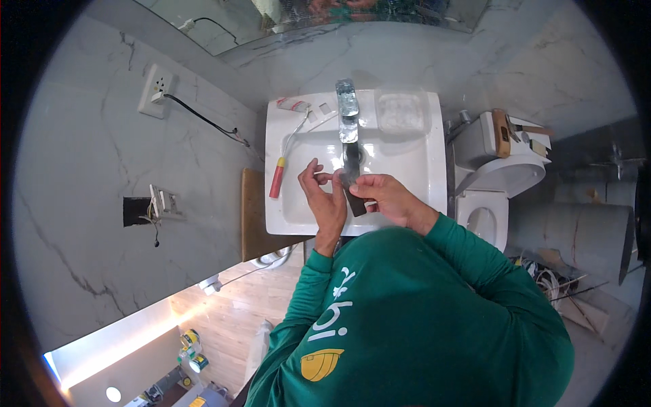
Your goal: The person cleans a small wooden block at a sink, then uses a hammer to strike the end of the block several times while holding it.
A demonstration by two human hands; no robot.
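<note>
A dark, flat strip (357,205) lies between my hands over the near part of the white sink (420,203). My right hand (393,197) pinches it between thumb and fingers from the right. At its left edge, my left hand (324,200) has the fingers curled, with index finger and thumb drawn together against the strip; the contact is partly blurred. Just beyond the hands stands the faucet (348,108), wrapped in shiny, crinkled film. A tool with a red and yellow handle (277,178) and a thin shaft rests along the sink's left side.
A crumpled tube (293,104) lies on the sink's back left corner. To the right is a toilet (483,210) with a wooden-handled tool (502,133) on its tank. On the left wall, a black cord (203,121) hangs from an outlet (157,90), and a switch plate (167,203) dangles loose.
</note>
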